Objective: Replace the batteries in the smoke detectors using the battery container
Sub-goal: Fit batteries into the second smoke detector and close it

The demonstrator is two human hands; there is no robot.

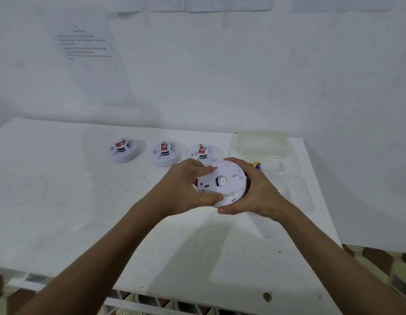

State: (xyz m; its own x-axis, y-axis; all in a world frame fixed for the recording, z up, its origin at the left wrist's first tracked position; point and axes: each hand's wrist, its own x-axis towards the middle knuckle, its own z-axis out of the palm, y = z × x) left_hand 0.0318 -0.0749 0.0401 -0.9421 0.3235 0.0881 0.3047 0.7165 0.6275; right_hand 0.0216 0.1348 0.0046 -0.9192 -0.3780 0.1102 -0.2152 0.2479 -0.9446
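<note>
I hold a round white smoke detector (228, 180) above the table with its back side facing me; a small opening shows at its centre. My left hand (188, 186) grips its left edge, thumb below and fingers on top. My right hand (254, 192) curls round its right and lower rim. Three more white smoke detectors, each with a red label, stand in a row behind: one at the left (123, 150), one in the middle (165, 153), one at the right (202, 152). A clear battery container (269, 160) sits to the right, and a yellow and blue battery (257, 165) shows beside my right hand.
The white table (83, 201) ends against a white wall, with its right edge near the container and its front edge close to me. A translucent lid (261, 139) lies behind the container. A printed sheet (88, 53) hangs on the wall.
</note>
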